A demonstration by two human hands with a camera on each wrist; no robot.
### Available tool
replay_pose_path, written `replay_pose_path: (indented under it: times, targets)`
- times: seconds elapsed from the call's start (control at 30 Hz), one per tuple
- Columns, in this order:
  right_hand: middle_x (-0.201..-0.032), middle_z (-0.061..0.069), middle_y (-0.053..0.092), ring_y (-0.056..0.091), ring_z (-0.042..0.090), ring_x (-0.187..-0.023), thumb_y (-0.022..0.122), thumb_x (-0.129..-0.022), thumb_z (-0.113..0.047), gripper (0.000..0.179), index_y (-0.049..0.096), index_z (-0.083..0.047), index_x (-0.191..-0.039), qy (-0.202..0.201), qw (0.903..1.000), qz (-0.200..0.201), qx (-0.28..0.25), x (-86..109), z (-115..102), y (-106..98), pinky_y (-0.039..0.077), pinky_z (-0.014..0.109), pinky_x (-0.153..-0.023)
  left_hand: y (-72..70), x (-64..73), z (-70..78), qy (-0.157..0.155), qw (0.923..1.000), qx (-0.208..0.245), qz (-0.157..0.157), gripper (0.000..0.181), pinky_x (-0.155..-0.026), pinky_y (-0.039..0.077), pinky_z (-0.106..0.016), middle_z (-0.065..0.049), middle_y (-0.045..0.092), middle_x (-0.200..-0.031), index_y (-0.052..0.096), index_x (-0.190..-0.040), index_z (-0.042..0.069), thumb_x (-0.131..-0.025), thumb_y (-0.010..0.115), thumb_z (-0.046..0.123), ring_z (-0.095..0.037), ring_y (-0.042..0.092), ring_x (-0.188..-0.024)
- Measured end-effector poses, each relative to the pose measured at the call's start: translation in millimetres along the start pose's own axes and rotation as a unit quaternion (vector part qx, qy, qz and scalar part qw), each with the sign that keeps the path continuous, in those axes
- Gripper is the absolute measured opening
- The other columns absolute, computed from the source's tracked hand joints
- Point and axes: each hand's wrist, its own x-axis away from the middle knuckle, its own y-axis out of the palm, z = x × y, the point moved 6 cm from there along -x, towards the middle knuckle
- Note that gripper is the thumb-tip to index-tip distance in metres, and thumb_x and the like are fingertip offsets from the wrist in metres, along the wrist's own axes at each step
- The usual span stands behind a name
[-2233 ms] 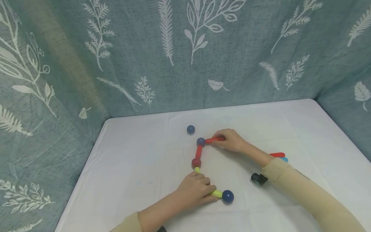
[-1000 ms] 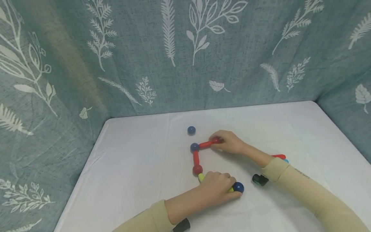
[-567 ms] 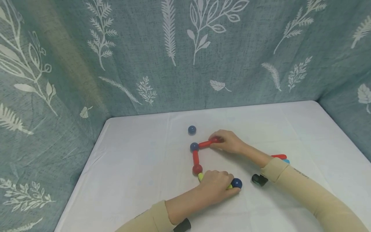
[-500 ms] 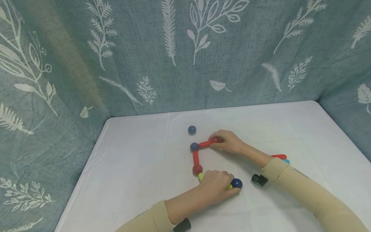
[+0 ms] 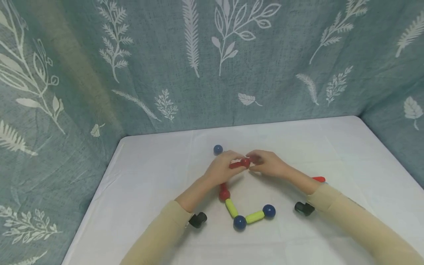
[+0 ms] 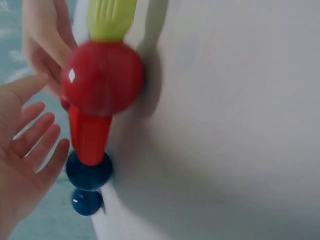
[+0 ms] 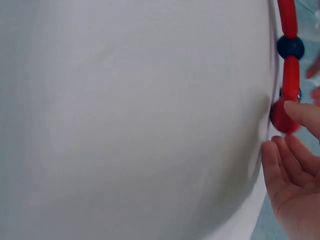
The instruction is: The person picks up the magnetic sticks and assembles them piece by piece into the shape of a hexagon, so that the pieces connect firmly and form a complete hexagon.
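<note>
The fingers (image 6: 35, 133) of the left hand (image 5: 221, 167) are spread wide and gently bent, its thumb apart from them, with the upper red rod (image 5: 236, 165) lying between; I cannot tell whether they touch it. The right hand (image 5: 271, 164) faces it, fingers loosely bent and thumb set well apart, just beside the end red ball (image 5: 245, 162). Its thumb overlaps that ball in the right wrist view, though contact is unclear. The left forearm slants up from the lower left, the right from the lower right, both in beige sleeves (image 5: 159, 235), with a black camera (image 5: 198, 219) at each wrist.

Six balls are in view: four blue and two red. Five rods show: three red and two yellow. Four rods and five balls form one bent chain on the white worktop (image 5: 155, 184). From the upper red rod it passes a blue ball (image 7: 291, 47), the lower red rod (image 6: 90, 137), the near red ball (image 5: 224, 194), a yellow rod (image 5: 231, 208), the corner blue ball (image 5: 240, 222), a second yellow rod (image 5: 254, 217) and the end blue ball (image 5: 269, 211). One blue ball (image 5: 218, 149) lies loose beyond the left hand; one red rod (image 5: 319, 179) lies partly behind the right sleeve.
</note>
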Motion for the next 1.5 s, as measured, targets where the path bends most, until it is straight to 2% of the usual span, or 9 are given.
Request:
replay_pose_path:
  times: [0.1, 0.3, 0.5, 0.63, 0.8, 0.93, 1.13, 1.37, 1.5]
  targets:
    - [-0.121, 0.014, 0.064, 0.059, 0.032, -0.114, 0.069, -0.089, -0.013, 0.039, 0.06, -0.003, -0.126, -0.002, 1.0, 0.009, -0.002, 10.5, 6, -11, 0.048, 0.046, -0.095, 3.9, -9.8, -11.9, -0.028, 0.9986, 0.034, -0.027, 0.046, -0.095, 0.048, -0.033, -0.005, 0.062, -0.126, 0.059, -0.132, 0.011, -0.09, 0.071, 0.029, -0.021, 0.057, -0.116]
    - [-0.115, 0.01, 0.066, 0.06, 0.029, -0.107, 0.067, -0.092, -0.014, 0.025, 0.067, -0.004, -0.115, -0.025, 0.9989, 0.036, 0.014, 41.4, 22, -41, 0.051, 0.043, -0.09, 13.9, -19.4, -24.3, -0.03, 0.9957, 0.059, -0.065, 0.047, -0.099, 0.045, -0.034, -0.005, 0.061, -0.128, 0.059, -0.133, 0.012, -0.089, 0.073, 0.024, -0.021, 0.056, -0.119]
    - [-0.108, 0.006, 0.069, 0.061, 0.027, -0.102, 0.068, -0.092, -0.013, 0.02, 0.07, -0.006, -0.11, -0.017, 0.9979, 0.042, 0.047, 82.6, 42, -70, 0.053, 0.038, -0.085, 16.4, -19.3, -32.4, -0.033, 0.9955, 0.065, -0.061, 0.044, -0.1, 0.044, -0.033, -0.002, 0.062, -0.129, 0.06, -0.133, 0.015, -0.091, 0.071, 0.021, -0.019, 0.056, -0.12]
    - [-0.106, 0.004, 0.068, 0.061, 0.025, -0.099, 0.07, -0.091, -0.017, 0.021, 0.07, -0.007, -0.109, 0.014, 0.9975, 0.028, 0.063, 106.0, 55, -84, 0.053, 0.033, -0.082, 14.6, -17.2, -33.6, -0.036, 0.9958, 0.066, -0.051, 0.043, -0.099, 0.044, -0.034, -0.002, 0.062, -0.13, 0.061, -0.132, 0.014, -0.09, 0.071, 0.02, -0.019, 0.057, -0.119]
    - [-0.105, 0.006, 0.069, 0.063, 0.028, -0.099, 0.071, -0.089, -0.016, 0.021, 0.07, -0.006, -0.107, 0.05, 0.9962, 0.014, 0.07, 122.5, 71, -90, 0.053, 0.039, -0.082, 13.4, -14.1, -34.5, -0.046, 0.9955, 0.069, -0.046, 0.043, -0.099, 0.045, -0.033, -0.001, 0.063, -0.128, 0.061, -0.131, 0.016, -0.09, 0.071, 0.023, -0.018, 0.057, -0.118]
    - [-0.106, 0.01, 0.068, 0.063, 0.032, -0.098, 0.073, -0.088, -0.019, 0.025, 0.07, -0.004, -0.108, 0.062, 0.9958, 0.013, 0.065, 123.7, 75, -85, 0.052, 0.049, -0.083, 13.3, -12.4, -34.9, -0.05, 0.9955, 0.068, -0.043, 0.043, -0.098, 0.045, -0.034, -0.001, 0.064, -0.125, 0.061, -0.131, 0.017, -0.091, 0.071, 0.024, -0.018, 0.057, -0.117]
    - [-0.104, 0.008, 0.068, 0.062, 0.026, -0.093, 0.073, -0.088, -0.016, 0.024, 0.069, -0.004, -0.108, 0.055, 0.996, 0.03, 0.064, 111.2, 72, -76, 0.052, 0.045, -0.081, 15.5, -10.6, -36.5, -0.061, 0.9949, 0.069, -0.041, 0.043, -0.097, 0.046, -0.034, -0.001, 0.064, -0.124, 0.06, -0.132, 0.018, -0.091, 0.07, 0.027, -0.018, 0.057, -0.116]
    - [-0.103, 0.006, 0.069, 0.063, 0.024, -0.093, 0.073, -0.087, -0.011, 0.022, 0.07, -0.006, -0.108, 0.002, 0.9968, 0.043, 0.067, 82.3, 47, -59, 0.052, 0.04, -0.079, 17.8, -8.5, -36.7, -0.072, 0.9935, 0.078, -0.041, 0.043, -0.098, 0.045, -0.035, 0.0, 0.063, -0.125, 0.06, -0.132, 0.02, -0.091, 0.07, 0.027, -0.018, 0.057, -0.118]
    - [-0.104, 0.005, 0.069, 0.063, 0.024, -0.096, 0.073, -0.086, -0.01, 0.022, 0.071, -0.007, -0.108, -0.01, 0.9975, 0.043, 0.056, 60.1, 36, -46, 0.052, 0.041, -0.082, 18.7, -7.6, -36.0, -0.072, 0.9936, 0.079, -0.038, 0.043, -0.098, 0.045, -0.035, 0.0, 0.063, -0.126, 0.06, -0.132, 0.02, -0.091, 0.07, 0.027, -0.018, 0.056, -0.117]
